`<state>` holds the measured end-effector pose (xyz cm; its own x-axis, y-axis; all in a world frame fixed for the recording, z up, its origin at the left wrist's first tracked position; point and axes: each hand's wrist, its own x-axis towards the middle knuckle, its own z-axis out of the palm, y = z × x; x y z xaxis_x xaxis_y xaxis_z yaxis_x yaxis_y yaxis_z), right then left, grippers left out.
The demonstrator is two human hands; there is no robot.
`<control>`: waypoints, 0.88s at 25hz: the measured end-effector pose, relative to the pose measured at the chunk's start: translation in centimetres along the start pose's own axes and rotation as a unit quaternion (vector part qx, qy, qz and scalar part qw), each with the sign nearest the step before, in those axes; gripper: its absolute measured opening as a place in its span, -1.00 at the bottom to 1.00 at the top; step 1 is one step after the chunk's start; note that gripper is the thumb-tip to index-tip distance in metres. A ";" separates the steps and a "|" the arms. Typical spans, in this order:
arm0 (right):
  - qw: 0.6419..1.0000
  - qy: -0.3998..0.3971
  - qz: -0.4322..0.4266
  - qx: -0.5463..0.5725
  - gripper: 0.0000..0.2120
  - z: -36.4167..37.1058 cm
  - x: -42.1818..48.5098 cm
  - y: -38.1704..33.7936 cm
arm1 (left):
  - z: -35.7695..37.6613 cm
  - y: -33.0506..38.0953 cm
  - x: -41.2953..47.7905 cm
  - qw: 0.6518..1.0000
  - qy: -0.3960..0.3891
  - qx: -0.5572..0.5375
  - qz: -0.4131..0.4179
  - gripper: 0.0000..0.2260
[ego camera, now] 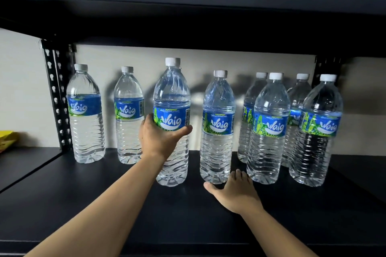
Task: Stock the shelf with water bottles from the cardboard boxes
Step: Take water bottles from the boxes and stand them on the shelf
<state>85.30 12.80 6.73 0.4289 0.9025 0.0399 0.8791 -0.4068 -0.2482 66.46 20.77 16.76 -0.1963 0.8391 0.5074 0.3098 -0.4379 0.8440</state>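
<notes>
Several clear water bottles with blue labels and white caps stand on the black shelf (104, 194). My left hand (158, 137) grips the middle of one upright bottle (171, 98) near the centre, its base on or just above the shelf. My right hand (234, 190) lies open with fingers spread, just in front of the base of the neighbouring bottle (218, 131) and between it and another bottle (269, 131). Two bottles (85, 115) stand at the back left. A group of bottles (319, 131) fills the right side. No cardboard box is in view.
A black shelf board (188, 16) hangs low overhead. Perforated black uprights (55, 94) stand at the back left and back right. A yellow object (6, 137) lies at the far left edge. Bare shelf surface stretches along the front.
</notes>
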 end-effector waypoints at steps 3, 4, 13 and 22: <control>1.000 0.000 -0.002 -0.002 0.12 0.1 0.2 0.1 | 0.6 -1.6 0.3 1.000 -0.004 -0.013 -0.009 -0.21; 1.000 -0.003 -0.004 -0.003 0.11 0.1 0.3 0.1 | 0.7 -2.1 0.3 1.000 -0.006 -0.014 -0.004 -0.24; 1.000 0.016 -0.011 -0.003 0.14 0.0 0.6 0.3 | -0.6 -7.4 -3.5 0.986 -0.157 0.035 -0.049 -0.11; 0.997 0.040 -0.019 0.063 0.05 0.2 1.0 0.5 | -1.1 -9.0 -4.9 0.980 -0.170 0.053 -0.094 -0.18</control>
<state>86.11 13.53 6.48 0.4154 0.9007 0.1274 0.8640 -0.3468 -0.3651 63.65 20.29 6.89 0.0554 0.9688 0.2417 0.3965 -0.2435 0.8851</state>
